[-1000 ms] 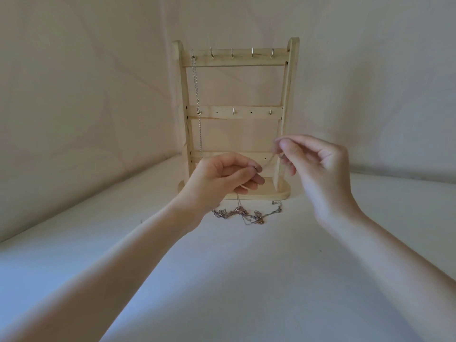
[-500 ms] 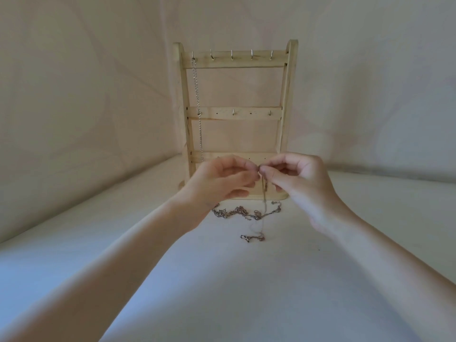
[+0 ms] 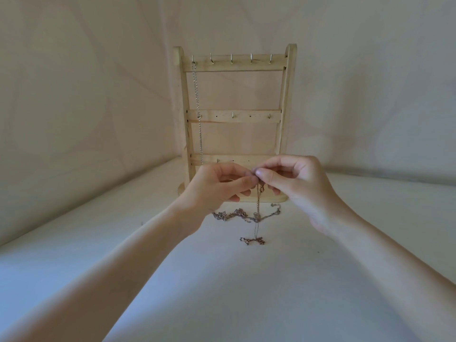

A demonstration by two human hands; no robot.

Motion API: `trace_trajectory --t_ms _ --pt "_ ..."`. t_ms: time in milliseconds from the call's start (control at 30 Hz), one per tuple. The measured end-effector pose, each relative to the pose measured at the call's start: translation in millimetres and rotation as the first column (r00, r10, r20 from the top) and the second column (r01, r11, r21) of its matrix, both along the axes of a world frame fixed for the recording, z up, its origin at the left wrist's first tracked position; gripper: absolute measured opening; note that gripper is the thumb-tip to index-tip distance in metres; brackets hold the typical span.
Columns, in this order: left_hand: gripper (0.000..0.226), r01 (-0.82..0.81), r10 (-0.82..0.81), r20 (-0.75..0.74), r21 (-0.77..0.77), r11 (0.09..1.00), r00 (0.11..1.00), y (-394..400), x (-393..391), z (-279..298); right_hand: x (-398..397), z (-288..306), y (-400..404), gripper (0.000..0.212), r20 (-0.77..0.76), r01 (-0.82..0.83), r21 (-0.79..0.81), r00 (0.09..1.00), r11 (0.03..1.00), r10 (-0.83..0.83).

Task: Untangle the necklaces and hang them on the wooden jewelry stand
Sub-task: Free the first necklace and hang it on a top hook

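Head: hands (image 3: pixel 255 180) now together, pinching necklace (image 3: pixel 259 206).

No text, label, brand, number or sign can be read anywhere in the head view. The wooden jewelry stand (image 3: pixel 234 117) carries bare wood rails with no printing or mark, and the wall behind it shows only a faint pale pattern with no lettering.
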State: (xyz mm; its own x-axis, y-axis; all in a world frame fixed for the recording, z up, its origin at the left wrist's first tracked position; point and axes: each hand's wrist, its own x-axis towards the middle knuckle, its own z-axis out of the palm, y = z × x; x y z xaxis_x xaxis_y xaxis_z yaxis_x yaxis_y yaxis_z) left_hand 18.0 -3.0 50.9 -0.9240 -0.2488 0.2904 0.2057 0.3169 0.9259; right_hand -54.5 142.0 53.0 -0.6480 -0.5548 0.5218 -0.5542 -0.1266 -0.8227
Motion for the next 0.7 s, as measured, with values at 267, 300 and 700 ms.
trace_trajectory --t_ms 267,300,700 --pt "0.003 -0.018 0.018 -0.020 -0.025 1.000 1.000 -3.1 -0.1 2.1 -5.6 0.0 4.4 0.008 0.018 -0.041 0.014 0.999 0.999 0.040" --pt "0.003 -0.016 0.015 -0.018 -0.040 0.999 1.000 -3.3 -0.2 1.9 -5.7 -0.2 4.5 0.008 0.015 -0.042 0.013 0.999 0.999 0.042" --pt "0.013 -0.142 0.120 -0.110 -0.222 0.965 0.987 -8.5 -4.1 0.1 -13.5 -3.0 4.0 0.010 -0.016 0.019 0.065 1.000 0.998 -0.018"
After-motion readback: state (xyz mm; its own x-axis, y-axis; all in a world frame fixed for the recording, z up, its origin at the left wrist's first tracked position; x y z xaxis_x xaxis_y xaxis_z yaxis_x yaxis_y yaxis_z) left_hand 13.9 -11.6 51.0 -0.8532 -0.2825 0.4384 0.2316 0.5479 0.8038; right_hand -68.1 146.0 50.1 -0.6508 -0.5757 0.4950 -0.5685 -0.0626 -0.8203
